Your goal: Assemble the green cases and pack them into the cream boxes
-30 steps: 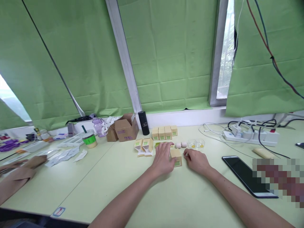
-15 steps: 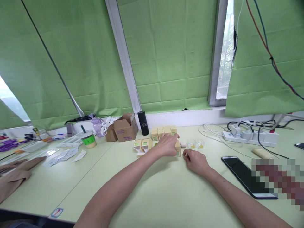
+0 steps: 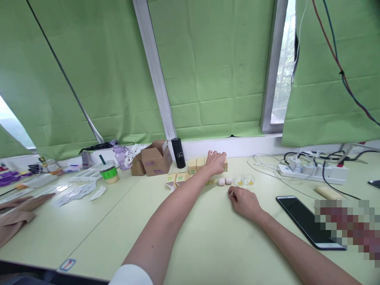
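My left hand (image 3: 216,161) reaches to the back of the table, its fingers closed over a small cream-coloured box (image 3: 225,165) at the right end of a row of similar boxes (image 3: 196,166). The hand hides part of that row. Loosely curled, my right hand (image 3: 245,202) rests on the table with nothing visible in it. Just beyond it are two small pale pink pieces (image 3: 225,181) and two clear round containers (image 3: 244,180) with yellow spots. Two cream cartons (image 3: 176,179) with green labels stand left of my left forearm, which partly covers them.
A black cylinder (image 3: 178,153) and an open cardboard box (image 3: 156,158) stand along the wall. On the right lie a phone (image 3: 308,221) and a power strip (image 3: 313,173) with tangled cables. A drink cup (image 3: 109,174) and plastic packets (image 3: 77,194) are at left.
My left hand has moved away from me with the small box, up to the right end of the row. The two pink pieces now show fully. My right hand stays put.
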Available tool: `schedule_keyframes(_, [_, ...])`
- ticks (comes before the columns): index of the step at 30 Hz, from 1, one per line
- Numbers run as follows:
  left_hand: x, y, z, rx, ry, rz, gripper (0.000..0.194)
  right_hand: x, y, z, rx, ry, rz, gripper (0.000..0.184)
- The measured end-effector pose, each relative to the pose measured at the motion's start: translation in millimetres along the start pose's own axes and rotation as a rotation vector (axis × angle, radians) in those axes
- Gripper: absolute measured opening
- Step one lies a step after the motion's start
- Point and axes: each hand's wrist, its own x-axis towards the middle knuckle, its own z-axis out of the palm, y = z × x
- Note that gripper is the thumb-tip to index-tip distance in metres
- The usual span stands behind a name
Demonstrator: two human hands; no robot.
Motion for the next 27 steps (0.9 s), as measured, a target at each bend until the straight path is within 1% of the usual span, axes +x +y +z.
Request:
schedule_keyframes(3, [5.9, 0.7, 17.0, 0.023, -0.028, -0.028, 0.051, 0.1, -0.2, -0.4, -0.002, -0.001, -0.002, 0.018])
schedule_keyframes(6, [7.4, -1.2, 31.2, 0.035, -0.054, -0.069, 0.048, 0.3, -0.8, -1.5, -0.004, 0.001, -0.003, 0.018])
schedule_keyframes(10, [3.6, -3.8, 42.3, 0.041, -0.072, -0.096, 0.046, 0.4, -1.6, -3.0, -0.004, 0.003, 0.000, 0.017])
schedule_keyframes(15, [-7.3, 2.4, 40.4, 0.052, -0.036, -0.108, 0.049, -0.2, -2.3, -3.9, -0.004, -0.001, 0.004, 0.015])
schedule_keyframes(17, [-13.2, 9.0, 37.5, 0.043, -0.019, -0.107, 0.045, -0.6, -2.6, -3.9, -0.003, -0.003, 0.003, 0.015])
schedule_keyframes(19, [-19.8, 17.1, 35.4, 0.024, -0.020, -0.102, 0.041, -0.9, -2.6, -3.5, -0.002, -0.004, 0.003, 0.015])
schedule_keyframes(23, [-32.8, 32.0, 34.9, -0.010, -0.041, -0.114, 0.043, -0.7, -2.1, -2.3, 0.000, -0.001, 0.001, 0.017])
schedule_keyframes(27, [-38.8, 39.5, 36.9, -0.036, -0.060, -0.110, 0.043, -0.4, -1.4, -1.8, 0.002, 0.002, -0.004, 0.017])
